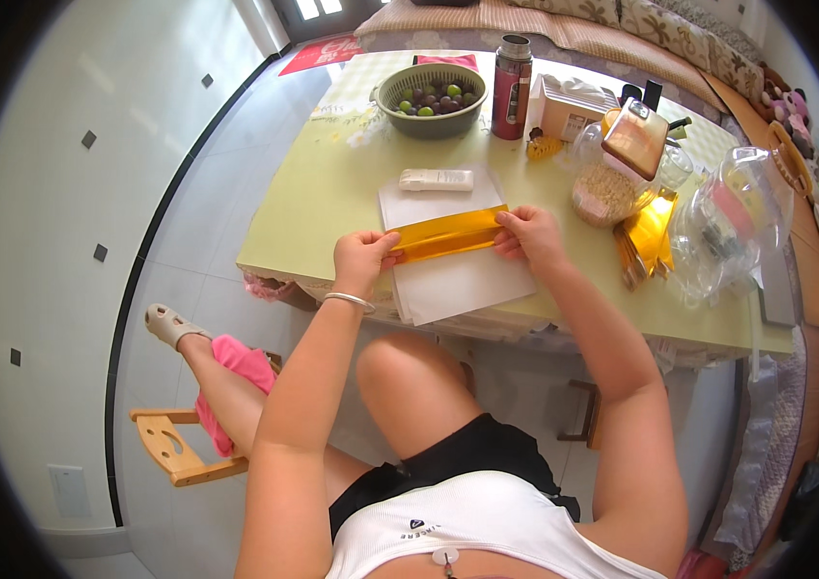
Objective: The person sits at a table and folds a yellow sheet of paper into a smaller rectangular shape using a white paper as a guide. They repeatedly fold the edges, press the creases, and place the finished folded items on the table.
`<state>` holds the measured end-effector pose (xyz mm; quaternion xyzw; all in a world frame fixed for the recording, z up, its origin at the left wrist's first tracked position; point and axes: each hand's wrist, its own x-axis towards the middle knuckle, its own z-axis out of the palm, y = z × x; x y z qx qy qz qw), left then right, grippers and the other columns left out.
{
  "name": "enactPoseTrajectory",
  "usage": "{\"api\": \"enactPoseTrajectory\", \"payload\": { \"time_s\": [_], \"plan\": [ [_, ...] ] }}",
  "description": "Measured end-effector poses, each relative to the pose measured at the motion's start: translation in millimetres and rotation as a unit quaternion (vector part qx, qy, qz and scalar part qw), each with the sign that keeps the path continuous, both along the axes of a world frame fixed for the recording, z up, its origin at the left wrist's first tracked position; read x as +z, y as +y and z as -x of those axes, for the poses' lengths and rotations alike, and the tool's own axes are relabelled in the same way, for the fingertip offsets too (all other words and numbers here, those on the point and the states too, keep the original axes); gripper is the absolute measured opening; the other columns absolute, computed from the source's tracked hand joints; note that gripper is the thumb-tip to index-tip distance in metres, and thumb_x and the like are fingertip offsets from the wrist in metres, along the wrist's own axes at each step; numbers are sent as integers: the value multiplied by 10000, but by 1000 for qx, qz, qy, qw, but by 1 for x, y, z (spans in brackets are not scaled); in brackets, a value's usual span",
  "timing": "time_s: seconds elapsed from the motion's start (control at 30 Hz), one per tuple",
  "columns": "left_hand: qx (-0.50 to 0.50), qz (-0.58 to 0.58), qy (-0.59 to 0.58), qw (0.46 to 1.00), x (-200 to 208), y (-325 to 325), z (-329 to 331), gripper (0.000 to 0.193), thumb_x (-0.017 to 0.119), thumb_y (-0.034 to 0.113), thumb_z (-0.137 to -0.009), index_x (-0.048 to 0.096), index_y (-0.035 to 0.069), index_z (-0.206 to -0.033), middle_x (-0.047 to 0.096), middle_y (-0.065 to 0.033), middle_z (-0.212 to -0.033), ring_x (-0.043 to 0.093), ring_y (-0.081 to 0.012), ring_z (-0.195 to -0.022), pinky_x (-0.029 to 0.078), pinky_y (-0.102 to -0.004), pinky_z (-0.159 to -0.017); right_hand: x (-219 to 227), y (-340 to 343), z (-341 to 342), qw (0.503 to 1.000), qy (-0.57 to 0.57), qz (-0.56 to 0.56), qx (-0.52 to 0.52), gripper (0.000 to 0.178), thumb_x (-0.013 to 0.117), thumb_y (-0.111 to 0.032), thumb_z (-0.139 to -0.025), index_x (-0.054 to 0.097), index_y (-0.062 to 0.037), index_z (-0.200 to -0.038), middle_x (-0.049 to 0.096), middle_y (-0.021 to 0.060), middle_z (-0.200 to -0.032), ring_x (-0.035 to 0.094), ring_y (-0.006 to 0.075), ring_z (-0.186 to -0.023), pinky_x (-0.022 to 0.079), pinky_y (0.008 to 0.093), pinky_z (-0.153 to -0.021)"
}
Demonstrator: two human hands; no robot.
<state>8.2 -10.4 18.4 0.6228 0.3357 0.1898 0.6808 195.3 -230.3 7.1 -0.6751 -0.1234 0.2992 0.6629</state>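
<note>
A long strip of shiny gold foil paper [448,234] is stretched between my two hands above the table. My left hand [365,261] pinches its left end between thumb and fingers, and a silvery bangle circles that wrist. At the other end, my right hand [532,237] grips the strip the same way. Beneath it lie white paper sheets [467,286], partly covered by the foil. A white tube-shaped item [436,180] rests at the far edge of those sheets. To the right, a stack of similar gold foil [649,234] sits on the table.
On the pale yellow table [299,217] stand a grey-green basket of grapes [431,100], a red thermos [512,89], a tissue box [573,104], a jar of grainy food [604,190] and a clear plastic bag [730,227]. A small wooden chair [173,446] is at the lower left.
</note>
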Motion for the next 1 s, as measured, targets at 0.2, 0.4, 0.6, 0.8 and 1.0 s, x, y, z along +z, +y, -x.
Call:
{"api": "enactPoseTrajectory", "payload": {
  "time_s": [0.2, 0.4, 0.6, 0.8, 1.0],
  "plan": [
    [-34, -232, 109, 966, -12, 4, 2, 202, 803, 141, -852, 711, -2, -744, 675, -38, -679, 612, -92, -588, 510, -238, -553, 12, -6, 7, 984, -119, 131, 30, 187, 703, -158, -931, 661, 10, -861, 677, 85, -660, 621, 128, -477, 466, 263, -418],
    [-36, -377, 109, 919, -14, -1, 3, 218, 831, 160, -790, 715, -22, -761, 672, -98, -685, 613, -158, -583, 508, -307, -566, 16, -5, 11, 960, -210, 180, 36, 181, 709, -131, -905, 660, 29, -834, 658, 83, -626, 592, 122, -458, 476, 285, -441],
    [-59, -499, 80, 861, -16, -3, 4, 194, 802, 139, -782, 686, -16, -760, 626, -166, -830, 613, -321, -765, 520, -404, -717, 18, -5, 15, 941, -264, 208, 41, 185, 726, -146, -881, 672, 23, -829, 656, 112, -628, 616, 175, -494, 508, 333, -521],
    [-62, -544, 43, 836, -20, -8, 3, 168, 777, 88, -799, 648, -17, -772, 595, -158, -833, 586, -330, -773, 501, -414, -708, 4, -5, 10, 916, -326, 234, 24, 212, 753, -194, -829, 694, 10, -835, 689, 183, -753, 668, 312, -690, 537, 403, -681],
    [-65, -548, 44, 833, -21, -8, 4, 178, 782, 92, -799, 639, -13, -813, 590, -155, -858, 585, -335, -788, 505, -415, -717, 2, -5, 11, 903, -363, 228, 18, 198, 745, -196, -827, 692, -6, -837, 698, 187, -810, 676, 338, -750, 539, 423, -698]
  ]
}}
